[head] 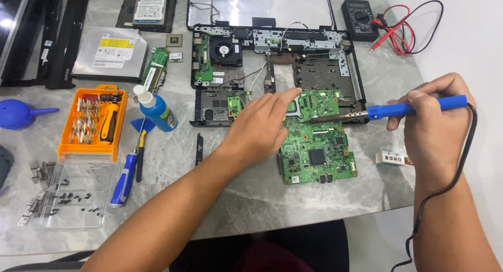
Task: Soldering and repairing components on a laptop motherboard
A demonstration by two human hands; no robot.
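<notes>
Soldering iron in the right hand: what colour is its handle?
Blue, with a black cord; the soldering iron in the right hand shows best in the head view.

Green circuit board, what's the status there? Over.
Left hand on green circuit board, forefinger pointing. Right hand grips blue soldering iron, tip over the board. Open laptop chassis behind; nothing blocking.

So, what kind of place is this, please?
Probably an electronics repair bench: the right hand holds a blue soldering iron over a green circuit board, beside an opened laptop chassis and a multimeter.
</notes>
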